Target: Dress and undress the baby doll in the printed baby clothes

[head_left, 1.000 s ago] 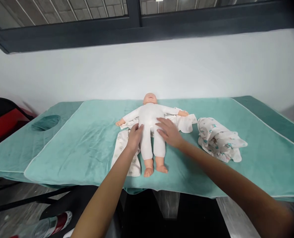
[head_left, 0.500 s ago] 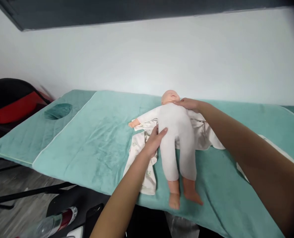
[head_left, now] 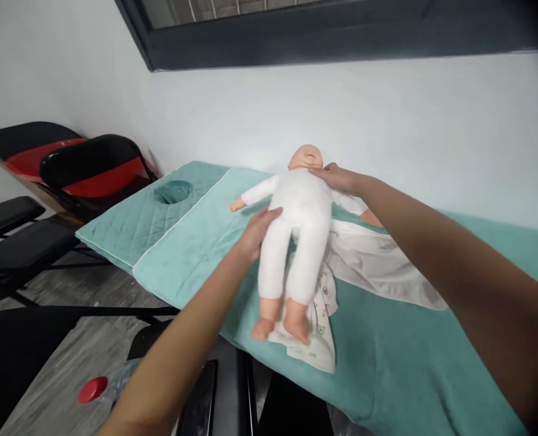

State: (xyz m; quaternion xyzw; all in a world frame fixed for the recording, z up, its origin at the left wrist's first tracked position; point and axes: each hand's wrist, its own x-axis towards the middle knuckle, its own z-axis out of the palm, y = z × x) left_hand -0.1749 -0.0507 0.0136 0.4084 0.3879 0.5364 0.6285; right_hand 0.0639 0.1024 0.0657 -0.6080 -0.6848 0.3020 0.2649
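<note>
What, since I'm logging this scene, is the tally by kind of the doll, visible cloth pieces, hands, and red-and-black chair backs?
Doll: 1
Cloth pieces: 2 (printed cloth, plain cloth)
Hands: 2 (left hand, right hand)
Red-and-black chair backs: 2
Total: 7

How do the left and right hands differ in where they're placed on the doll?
The left hand is at the hip of the doll; the right hand is by its neck. The left hand sits lower in view than the right. Both appear to touch the doll.
</note>
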